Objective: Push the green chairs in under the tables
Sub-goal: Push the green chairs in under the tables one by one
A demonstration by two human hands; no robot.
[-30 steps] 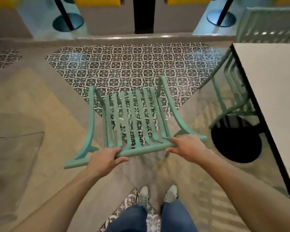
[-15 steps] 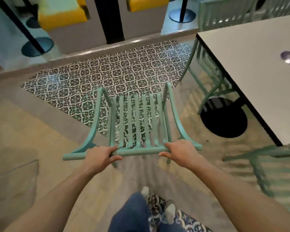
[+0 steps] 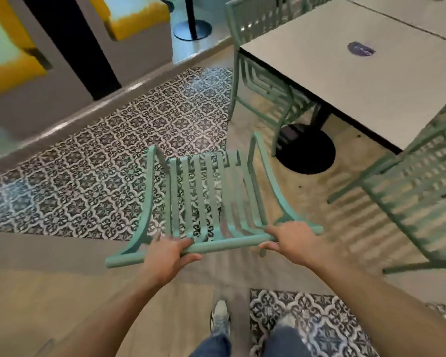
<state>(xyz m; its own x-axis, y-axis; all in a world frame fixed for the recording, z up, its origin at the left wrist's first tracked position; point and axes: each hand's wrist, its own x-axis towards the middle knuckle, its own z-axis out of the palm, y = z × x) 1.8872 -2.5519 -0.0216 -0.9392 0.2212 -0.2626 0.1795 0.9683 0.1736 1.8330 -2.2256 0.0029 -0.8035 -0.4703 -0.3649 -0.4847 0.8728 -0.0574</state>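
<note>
A green slatted chair (image 3: 211, 199) stands on the floor right in front of me, its back toward me. My left hand (image 3: 165, 256) grips the left part of its top rail and my right hand (image 3: 291, 240) grips the right part. The white table (image 3: 358, 73) with a black edge lies ahead to the right, its near corner a little beyond the chair. A second green chair (image 3: 260, 81) is tucked at the table's left side. A third green chair (image 3: 422, 191) stands at the right, by the table's near edge.
The table's black round base (image 3: 309, 153) sits on the floor just right of the held chair. Patterned tiles (image 3: 101, 163) cover the floor to the left. Yellow bench seats (image 3: 137, 19) and a black post base (image 3: 192, 29) lie beyond a raised step at the back.
The view has swung right while I step forward with the chair. The table and its base are now closer to the chair, and the third chair has come further into view.
</note>
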